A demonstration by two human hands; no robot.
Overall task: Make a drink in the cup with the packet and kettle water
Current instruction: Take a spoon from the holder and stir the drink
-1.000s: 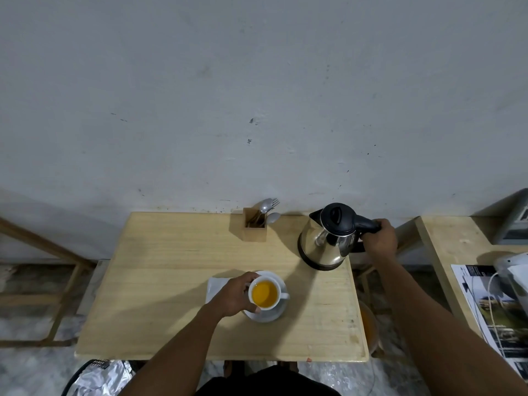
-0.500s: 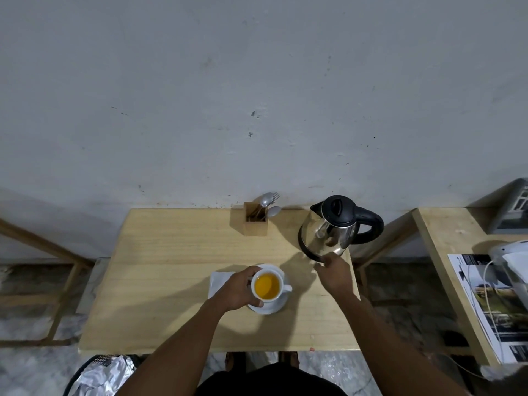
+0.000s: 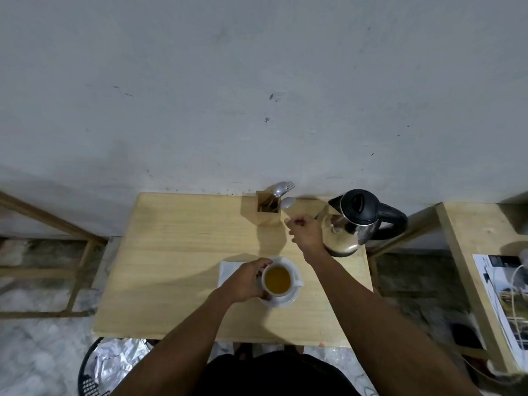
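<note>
Water is already tinting in the cup (image 3: pixel 276 279), left-hand fingers (image 3: pixel 264 263) curling around it; right-hand fingers (image 3: pixel 294 222), loosely spread and empty, are nearing the spoons (image 3: pixel 281 195) just beyond; stirring is remaining.

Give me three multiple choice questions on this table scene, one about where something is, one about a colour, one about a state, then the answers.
1. Where does the kettle stand?
A. far right of the table
B. on the saucer
C. on the floor

2. What colour is the drink in the cup?
A. clear
B. amber
C. black

3. What is the left hand doing?
A. lifting the kettle
B. resting flat
C. holding the cup

Answers: 1 A, it sits near the wall at the right edge. 2 B, the liquid looks amber yellow. 3 C, its fingers wrap the cup's side.
</note>
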